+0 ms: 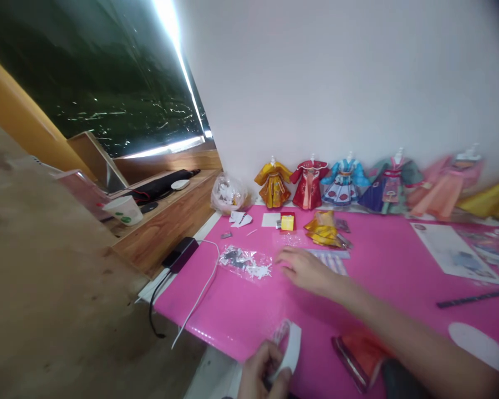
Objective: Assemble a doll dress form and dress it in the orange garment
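My left hand (pixel 264 372), at the bottom of the head view, is closed on a curved white band (pixel 291 349) that looks like part of a tape roll. My right hand (pixel 305 270) reaches over the pink tabletop (pixel 216 316), its fingers loosely bent and apart, and nothing shows in them. Just left of its fingertips lies a clear plastic bag (pixel 245 263) with small white and dark pieces. A blue-and-white striped piece (pixel 332 260) is partly hidden behind the right wrist. Red fabric with a dark shiny edge (pixel 361 354) lies beneath my right forearm.
Several small doll-size robes, among them a yellow one (pixel 273 185) and a red one (pixel 310 185), stand along the wall. A black power adapter (pixel 181 254) with a white cable (pixel 203 285) sits at the left edge. A dark strip (pixel 472 299) lies at right.
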### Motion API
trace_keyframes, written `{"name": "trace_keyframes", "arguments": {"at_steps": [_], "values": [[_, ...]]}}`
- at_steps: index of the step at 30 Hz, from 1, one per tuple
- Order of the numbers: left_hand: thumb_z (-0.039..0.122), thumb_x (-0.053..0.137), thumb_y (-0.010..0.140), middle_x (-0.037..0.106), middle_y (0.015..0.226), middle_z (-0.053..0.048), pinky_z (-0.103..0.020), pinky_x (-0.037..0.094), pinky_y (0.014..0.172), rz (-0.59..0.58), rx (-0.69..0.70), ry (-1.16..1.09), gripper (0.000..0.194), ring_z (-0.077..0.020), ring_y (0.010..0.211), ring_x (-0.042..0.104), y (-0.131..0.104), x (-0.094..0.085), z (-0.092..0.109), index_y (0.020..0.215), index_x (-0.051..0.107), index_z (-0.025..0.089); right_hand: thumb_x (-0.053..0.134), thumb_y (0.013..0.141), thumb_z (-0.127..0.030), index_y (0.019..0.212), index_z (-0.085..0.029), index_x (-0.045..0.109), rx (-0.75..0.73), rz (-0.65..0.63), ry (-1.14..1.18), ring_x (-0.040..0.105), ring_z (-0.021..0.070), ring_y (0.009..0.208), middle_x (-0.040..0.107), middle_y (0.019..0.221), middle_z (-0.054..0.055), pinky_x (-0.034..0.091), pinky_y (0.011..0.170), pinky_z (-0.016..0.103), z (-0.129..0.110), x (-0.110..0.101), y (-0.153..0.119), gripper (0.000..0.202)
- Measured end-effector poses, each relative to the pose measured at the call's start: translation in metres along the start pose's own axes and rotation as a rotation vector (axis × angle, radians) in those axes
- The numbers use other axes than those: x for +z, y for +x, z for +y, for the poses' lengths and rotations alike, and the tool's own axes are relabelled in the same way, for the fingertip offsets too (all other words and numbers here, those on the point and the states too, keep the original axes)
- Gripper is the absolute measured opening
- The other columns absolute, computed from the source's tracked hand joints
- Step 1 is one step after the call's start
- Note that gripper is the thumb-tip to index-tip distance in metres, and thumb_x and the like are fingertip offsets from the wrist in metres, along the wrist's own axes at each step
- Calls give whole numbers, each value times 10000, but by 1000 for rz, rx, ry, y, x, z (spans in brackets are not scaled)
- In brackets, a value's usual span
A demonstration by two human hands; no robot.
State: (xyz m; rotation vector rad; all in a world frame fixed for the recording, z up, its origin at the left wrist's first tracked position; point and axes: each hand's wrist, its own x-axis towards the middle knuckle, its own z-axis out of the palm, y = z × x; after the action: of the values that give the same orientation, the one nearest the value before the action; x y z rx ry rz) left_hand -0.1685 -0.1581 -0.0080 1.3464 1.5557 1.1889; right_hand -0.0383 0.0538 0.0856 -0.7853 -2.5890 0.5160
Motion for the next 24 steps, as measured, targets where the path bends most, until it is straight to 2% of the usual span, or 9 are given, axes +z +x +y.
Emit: {"name": "trace_keyframes", "arguments": {"at_steps": [2, 4, 7, 9, 13, 16, 19, 22, 24], "values": [[607, 583, 835, 478, 638, 22, -256, 334, 594, -67, -1, -204, 426, -144, 611, 436, 4, 7, 11, 726, 463, 213, 512, 872, -76, 987, -158, 679, 78, 36, 62, 656, 159, 835, 706, 972, 69, 519, 770, 291, 3, -16, -42, 219], [656, 573, 834, 479, 660, 19, -254, 332, 600, -115, 4, -346, 474, -139, 620, 436, 7, 17, 24, 728, 441, 214, 518, 887, -130, 958, -175, 664, 201, 82, 239, 661, 154, 795, 709, 911, 44, 528, 701, 269, -1, -27, -85, 169], [623, 595, 848, 483, 692, 12, -256, 343, 616, -166, 32, -385, 452, -139, 642, 441, 9, 31, 41, 736, 451, 210, 510, 930, -229, 930, -196, 678, 325, 149, 414, 666, 173, 834, 713, 898, 40, 525, 742, 299, -17, -32, -138, 171], [604, 584, 865, 474, 702, 9, -261, 353, 628, -200, 65, -344, 432, -144, 655, 440, 10, 38, 48, 740, 456, 210, 484, 961, -275, 980, -202, 697, 370, 186, 449, 667, 186, 873, 716, 923, 53, 514, 786, 325, -29, -31, -161, 226], [581, 531, 895, 454, 706, 4, -273, 359, 643, -251, 128, -206, 404, -158, 674, 437, 8, 49, 51, 744, 453, 214, 470, 971, -305, 948, -202, 692, 425, 248, 521, 654, 199, 890, 707, 938, 63, 499, 782, 332, -41, -24, -180, 246], [550, 532, 885, 424, 677, 12, -272, 347, 622, -210, 134, -109, 386, -157, 651, 416, 4, 57, 50, 715, 431, 218, 531, 924, -290, 819, -196, 637, 443, 259, 563, 625, 180, 769, 662, 819, 27, 482, 698, 306, -40, -18, -184, 176], [470, 577, 863, 395, 634, 34, -248, 322, 568, -167, 81, -40, 332, -136, 599, 384, 0, 63, 53, 705, 425, 220, 561, 894, -238, 743, -205, 560, 435, 294, 568, 594, 164, 726, 609, 756, -3, 470, 693, 297, -39, -13, -188, 155], [386, 571, 884, 494, 616, 43, -220, 334, 513, -173, 5, -34, 181, -119, 530, 411, -1, 66, 61, 906, 546, 208, 541, 912, -201, 759, -213, 551, 327, 366, 530, 591, 159, 754, 595, 776, -7, 462, 717, 294, -42, -13, -193, 154], [353, 571, 895, 637, 711, -1, -229, 428, 547, -182, 12, -3, 293, -145, 574, 535, 0, 66, 68, 1148, 573, 203, 545, 913, -182, 775, -218, 567, 246, 410, 486, 591, 155, 769, 596, 793, -5, 455, 702, 280, -44, -16, -197, 144]]}}
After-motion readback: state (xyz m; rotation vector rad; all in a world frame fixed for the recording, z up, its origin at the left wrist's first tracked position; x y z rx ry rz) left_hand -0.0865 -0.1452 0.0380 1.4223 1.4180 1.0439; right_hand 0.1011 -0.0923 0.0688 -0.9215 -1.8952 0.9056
